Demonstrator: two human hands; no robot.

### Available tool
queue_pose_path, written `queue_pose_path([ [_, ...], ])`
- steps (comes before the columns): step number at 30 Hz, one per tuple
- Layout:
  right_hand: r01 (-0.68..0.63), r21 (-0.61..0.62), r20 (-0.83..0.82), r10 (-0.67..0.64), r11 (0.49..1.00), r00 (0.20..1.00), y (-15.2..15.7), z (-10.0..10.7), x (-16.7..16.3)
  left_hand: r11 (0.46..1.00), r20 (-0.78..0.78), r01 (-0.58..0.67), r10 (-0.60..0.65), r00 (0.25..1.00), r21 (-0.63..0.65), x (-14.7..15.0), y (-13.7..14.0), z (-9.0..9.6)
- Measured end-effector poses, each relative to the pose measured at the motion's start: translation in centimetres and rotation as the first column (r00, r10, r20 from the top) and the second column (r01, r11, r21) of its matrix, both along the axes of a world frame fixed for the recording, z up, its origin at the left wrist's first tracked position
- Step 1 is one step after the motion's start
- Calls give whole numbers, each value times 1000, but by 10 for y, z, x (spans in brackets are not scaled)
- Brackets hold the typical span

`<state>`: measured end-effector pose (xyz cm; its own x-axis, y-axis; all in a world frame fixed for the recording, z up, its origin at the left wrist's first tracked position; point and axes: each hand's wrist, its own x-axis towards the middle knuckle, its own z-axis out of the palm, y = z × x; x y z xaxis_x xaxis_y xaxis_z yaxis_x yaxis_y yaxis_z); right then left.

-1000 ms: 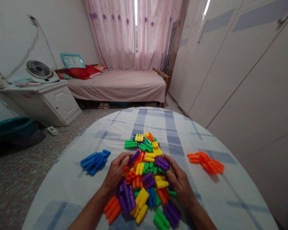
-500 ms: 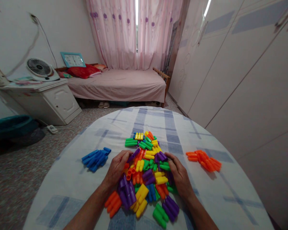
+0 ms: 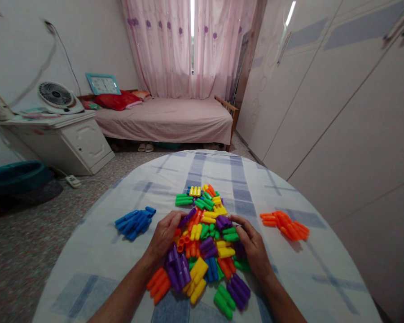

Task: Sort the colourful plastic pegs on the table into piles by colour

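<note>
A mixed heap of plastic tube-shaped building blocks (image 3: 205, 231) in purple, green, yellow, orange and blue lies between my hands on the table. At the heap's left side, my left hand (image 3: 164, 233) has its fingers curled round the end of a purple block (image 3: 187, 218); its fingertips are partly hidden. My right hand (image 3: 252, 244) rests against the right side, index finger stretched out towards another purple block (image 3: 224, 222) and thumb close to a green block (image 3: 230, 234). Its lower fingers are hidden behind the hand.
Blue blocks (image 3: 135, 223) form a separate pile on the left, orange blocks (image 3: 286, 225) another on the right. The round table wears a checked cloth (image 3: 215, 168). Beyond it are a bed (image 3: 168, 116), a cabinet with a fan (image 3: 57, 95), and a wardrobe (image 3: 323, 112) at right.
The purple block by my right index finger has shifted slightly left and turned, and my right fingertips have moved a little left with it. My left hand stays nearly still.
</note>
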<state>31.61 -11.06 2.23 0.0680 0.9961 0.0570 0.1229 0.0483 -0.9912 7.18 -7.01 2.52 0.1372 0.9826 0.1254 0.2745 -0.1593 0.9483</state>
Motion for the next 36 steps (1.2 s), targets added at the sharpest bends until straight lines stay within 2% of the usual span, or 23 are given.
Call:
queue_pose_path([
  [8,-30,7,-19,30,1000,999,1,-2,2,1000,-14,-8,8,1000,13,0,0,1],
  [12,51,10,3,-51,999,999,1,-1,3,1000,-26,-4,5,1000,14,0,0,2],
  [16,162,76,96,-168,984,981,5,-5,6,1000,-12,-5,6,1000,23,0,0,1],
  [20,189,94,103,-198,977,975,8,-10,8,1000,-15,1,-1,1000,22,-1,0,-1],
  [28,139,71,160,-148,988,976,8,-12,9,999,-2,-21,21,1000,26,-1,4,-10],
  [33,-40,162,330,-16,986,944,5,-11,7,1000,25,-12,11,1000,27,0,7,-19],
  [36,-42,189,348,-27,981,937,5,-10,6,999,8,-37,36,999,38,-1,8,-21],
])
